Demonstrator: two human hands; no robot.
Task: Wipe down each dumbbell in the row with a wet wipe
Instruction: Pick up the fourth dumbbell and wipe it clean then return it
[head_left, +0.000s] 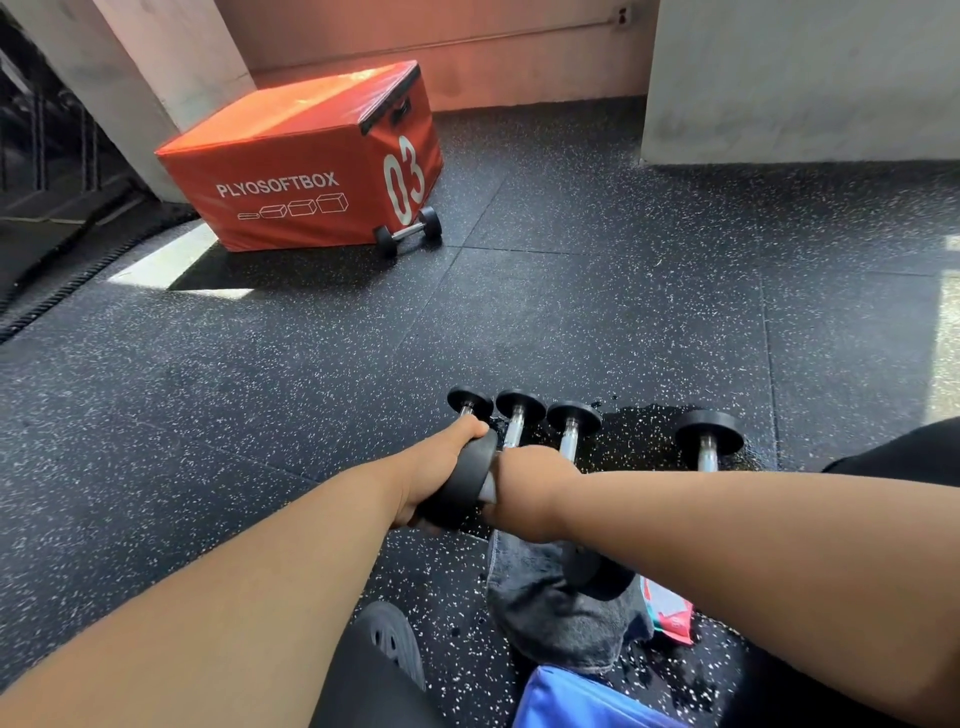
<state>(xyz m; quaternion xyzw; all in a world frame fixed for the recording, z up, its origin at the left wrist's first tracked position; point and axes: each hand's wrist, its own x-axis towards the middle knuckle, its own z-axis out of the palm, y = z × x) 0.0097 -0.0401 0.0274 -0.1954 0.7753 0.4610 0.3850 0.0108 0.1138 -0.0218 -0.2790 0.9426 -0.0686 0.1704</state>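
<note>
Dumbbells lie in a row on the floor just beyond your grips: your left hand clenches one's near head; your right hand beside it, grip unclear.

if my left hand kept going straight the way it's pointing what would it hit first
Probably the far head of the leftmost dumbbell, the one whose near head the left hand grips. It lies straight ahead along that bar. Past it there is only speckled floor. Depth is hard to judge.
</note>
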